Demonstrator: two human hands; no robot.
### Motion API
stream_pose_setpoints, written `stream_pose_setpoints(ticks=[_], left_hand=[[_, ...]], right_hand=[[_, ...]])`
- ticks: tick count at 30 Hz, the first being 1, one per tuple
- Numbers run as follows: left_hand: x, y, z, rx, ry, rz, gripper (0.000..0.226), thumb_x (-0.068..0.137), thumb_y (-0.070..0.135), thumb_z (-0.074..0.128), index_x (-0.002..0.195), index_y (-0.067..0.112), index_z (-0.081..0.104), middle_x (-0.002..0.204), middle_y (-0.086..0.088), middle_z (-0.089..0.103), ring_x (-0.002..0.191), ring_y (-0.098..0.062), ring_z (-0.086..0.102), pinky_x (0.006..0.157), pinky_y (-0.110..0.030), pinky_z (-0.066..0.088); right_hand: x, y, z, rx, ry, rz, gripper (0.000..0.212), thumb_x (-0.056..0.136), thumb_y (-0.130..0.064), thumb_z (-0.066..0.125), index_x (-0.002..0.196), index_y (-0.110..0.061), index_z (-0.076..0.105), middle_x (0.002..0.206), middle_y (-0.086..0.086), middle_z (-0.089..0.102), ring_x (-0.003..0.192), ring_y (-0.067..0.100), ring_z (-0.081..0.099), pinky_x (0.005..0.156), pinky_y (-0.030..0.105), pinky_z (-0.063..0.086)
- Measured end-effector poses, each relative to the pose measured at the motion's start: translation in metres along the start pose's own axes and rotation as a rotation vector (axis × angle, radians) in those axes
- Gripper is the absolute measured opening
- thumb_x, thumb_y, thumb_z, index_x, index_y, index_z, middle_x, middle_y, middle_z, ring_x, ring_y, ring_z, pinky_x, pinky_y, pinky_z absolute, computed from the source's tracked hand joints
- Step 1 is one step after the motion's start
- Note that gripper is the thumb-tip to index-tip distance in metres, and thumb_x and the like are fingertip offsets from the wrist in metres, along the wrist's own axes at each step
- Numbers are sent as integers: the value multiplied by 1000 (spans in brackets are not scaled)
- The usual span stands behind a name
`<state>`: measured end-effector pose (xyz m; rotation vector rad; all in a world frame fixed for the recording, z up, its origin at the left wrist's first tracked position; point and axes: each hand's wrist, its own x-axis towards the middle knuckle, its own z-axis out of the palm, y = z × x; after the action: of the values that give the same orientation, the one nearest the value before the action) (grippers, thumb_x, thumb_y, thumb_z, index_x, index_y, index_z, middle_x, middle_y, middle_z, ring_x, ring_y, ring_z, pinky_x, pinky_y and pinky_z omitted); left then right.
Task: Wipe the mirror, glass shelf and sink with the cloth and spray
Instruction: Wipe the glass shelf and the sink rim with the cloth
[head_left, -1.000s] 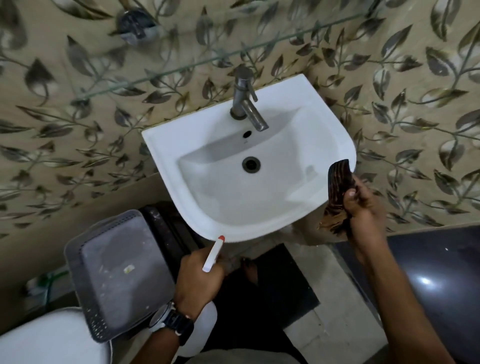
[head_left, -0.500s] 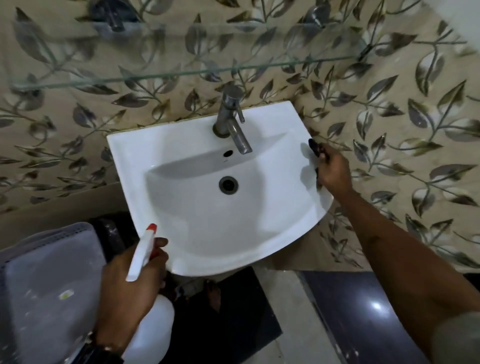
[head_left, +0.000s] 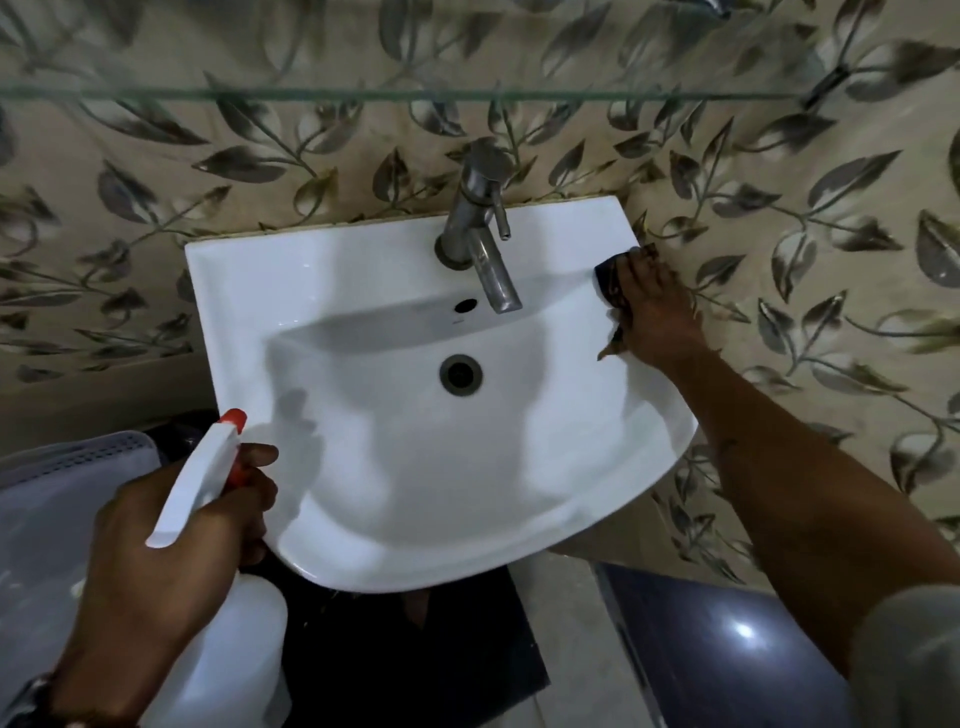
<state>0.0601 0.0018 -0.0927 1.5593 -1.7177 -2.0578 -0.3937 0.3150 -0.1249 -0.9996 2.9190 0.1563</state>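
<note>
A white wall-mounted sink (head_left: 395, 499) fills the middle of the view, with a steel tap (head_left: 480, 228) at its back and a drain (head_left: 461, 374) in the bowl. My right hand (head_left: 654, 312) presses a dark patterned cloth (head_left: 608, 273) on the sink's back right corner. My left hand (head_left: 176, 551) grips a white spray bottle (head_left: 228, 654) with a red-tipped nozzle at the sink's front left edge. The glass shelf (head_left: 395, 94) runs across the wall above the tap. The mirror is out of view.
Leaf-patterned tiles (head_left: 810, 218) cover the wall behind and to the right. A grey perforated bin lid (head_left: 67, 499) sits low at the left. A dark glossy surface (head_left: 727, 649) lies at the bottom right, with dark floor under the sink.
My right hand has carried the cloth from the sink's right front rim up to its back right corner. The left hand with the bottle stays at the front left edge. The camera came closer.
</note>
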Motion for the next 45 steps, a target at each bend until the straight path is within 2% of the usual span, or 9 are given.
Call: stream_pose_setpoints(ticks=[2, 5, 11, 18, 25, 30, 33, 40, 45], left_hand=[[-3, -1, 2, 27, -6, 20, 55, 52, 40, 61, 105, 34, 77, 81, -2, 72, 54, -25, 57, 63, -35, 50], [-12, 8, 12, 10, 28, 50, 57, 52, 36, 60, 106, 35, 79, 80, -3, 75, 60, -33, 58, 70, -46, 51], [-53, 31, 26, 109, 59, 261, 42, 82, 14, 62, 94, 52, 77, 93, 3, 81, 69, -26, 67, 70, -36, 53], [-63, 28, 16, 220, 72, 321, 25, 83, 14, 64, 99, 28, 76, 97, -1, 81, 66, -23, 72, 69, -43, 62], [-59, 21, -3, 274, 91, 364, 37, 76, 23, 54, 99, 11, 81, 71, -5, 73, 57, -16, 66, 58, -28, 49], [-48, 15, -11, 319, 150, 394, 27, 81, 27, 56, 78, 7, 74, 63, -17, 69, 63, -39, 67, 65, -55, 57], [-44, 11, -11, 363, 168, 414, 30, 81, 27, 53, 65, 3, 61, 56, -20, 61, 57, -43, 62, 61, -58, 53], [-21, 6, -18, 362, 201, 344, 38, 77, 31, 50, 82, 1, 71, 61, -21, 66, 60, -45, 65, 63, -59, 57], [-11, 27, -21, 348, 236, 364, 32, 73, 28, 50, 62, -1, 56, 58, -26, 60, 58, -48, 60, 60, -60, 52]], right_hand=[[-15, 4, 2, 15, -9, -30, 100, 77, -45, 73, 155, 2, 31, 162, 28, 27, 147, 55, 24, 122, 61, 18], [-61, 2, 3, 47, -64, 42, 120, 63, -53, 89, 152, 5, 34, 157, 32, 33, 144, 55, 30, 120, 62, 23], [-172, -28, 8, 222, 22, 153, 95, 96, -74, 25, 146, 4, 47, 154, 25, 43, 144, 43, 37, 120, 57, 29], [-256, -132, 17, 461, 106, 145, 47, 100, -21, 44, 146, -13, 52, 155, 5, 48, 150, 25, 33, 119, 47, 32], [-277, -271, 1, 525, -14, 36, 53, 93, -27, 42, 146, -23, 50, 151, -8, 50, 147, 14, 34, 112, 36, 26], [-276, -323, 4, 521, -72, -13, 62, 96, -23, 57, 155, -24, 37, 159, -11, 39, 149, 15, 30, 112, 35, 20], [-273, -341, 0, 479, -117, -55, 65, 98, -29, 46, 159, -26, 26, 167, -11, 24, 152, 15, 21, 113, 35, 17], [-217, -392, -20, 548, -176, -173, 74, 91, -39, 22, 162, -20, 15, 171, -1, 10, 157, 23, 15, 119, 44, 26], [-148, -416, -18, 621, -148, -197, 77, 94, -35, 49, 162, -16, 17, 171, 5, 10, 158, 28, 8, 121, 49, 28]])
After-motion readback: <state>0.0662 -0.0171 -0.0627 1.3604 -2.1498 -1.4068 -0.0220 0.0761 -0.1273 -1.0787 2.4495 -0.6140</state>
